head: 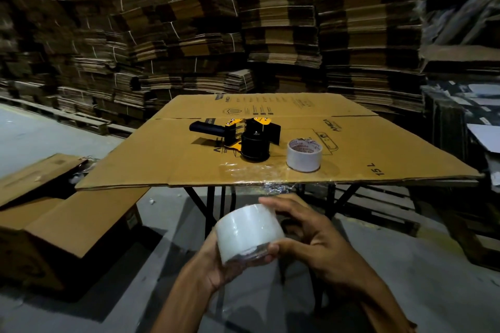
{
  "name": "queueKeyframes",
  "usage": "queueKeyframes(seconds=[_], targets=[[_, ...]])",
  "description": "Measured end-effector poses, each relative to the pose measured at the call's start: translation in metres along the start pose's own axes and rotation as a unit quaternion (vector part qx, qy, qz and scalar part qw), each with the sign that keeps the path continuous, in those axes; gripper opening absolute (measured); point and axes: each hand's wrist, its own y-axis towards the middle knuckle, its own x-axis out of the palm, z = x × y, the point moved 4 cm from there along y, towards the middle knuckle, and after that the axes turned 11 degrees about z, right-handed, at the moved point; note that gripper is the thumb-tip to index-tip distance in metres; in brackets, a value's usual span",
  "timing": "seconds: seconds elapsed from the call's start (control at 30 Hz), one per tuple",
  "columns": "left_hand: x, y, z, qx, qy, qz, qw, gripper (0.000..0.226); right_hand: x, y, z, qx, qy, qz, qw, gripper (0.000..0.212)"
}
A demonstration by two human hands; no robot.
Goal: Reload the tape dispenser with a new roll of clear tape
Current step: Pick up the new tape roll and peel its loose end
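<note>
A full roll of clear tape (247,231) is held in front of me, below the table's near edge. My left hand (216,265) cups it from underneath. My right hand (311,235) grips it from the right, fingers curled over the top and thumb on its lower rim. The black and orange tape dispenser (243,136) lies on its side on the cardboard sheet, its black hub bare and facing up. An empty white tape core (304,155) stands just right of the dispenser.
A large flattened cardboard sheet (189,167) covers a folding table with black legs. An open cardboard box (65,222) sits on the floor at the left. Tall stacks of flattened cartons (284,21) wall in the back and right.
</note>
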Motion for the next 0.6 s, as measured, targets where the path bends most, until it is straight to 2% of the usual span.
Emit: queueKeyframes(seconds=[0.07, 0.13, 0.23, 0.3, 0.4, 0.47, 0.6], targets=[[-0.003, 0.01, 0.009, 0.072, 0.054, 0.04, 0.995, 0.03, -0.007, 0.001, 0.004, -0.015, -0.042, 0.04, 0.998, 0.053], [-0.011, 0.02, 0.022, 0.193, 0.134, 0.089, 0.968, 0.028, -0.013, 0.002, 0.011, -0.038, -0.131, 0.073, 0.988, 0.055], [-0.018, 0.013, 0.034, 0.375, 0.204, 0.142, 0.893, 0.021, -0.015, 0.002, 0.016, -0.083, -0.236, 0.118, 0.961, 0.057], [-0.011, -0.004, 0.032, 0.465, 0.278, 0.132, 0.83, 0.014, -0.009, 0.002, 0.019, -0.109, -0.294, 0.14, 0.939, 0.059], [0.005, -0.016, 0.017, 0.536, 0.384, 0.118, 0.743, 0.012, 0.001, 0.0, 0.023, -0.13, -0.359, 0.159, 0.911, 0.061], [0.008, -0.017, 0.012, 0.565, 0.413, 0.123, 0.704, 0.019, 0.005, -0.002, 0.024, -0.135, -0.39, 0.166, 0.896, 0.064], [0.004, -0.014, 0.014, 0.582, 0.411, 0.13, 0.689, 0.01, 0.007, -0.006, 0.024, -0.144, -0.422, 0.185, 0.876, 0.064]])
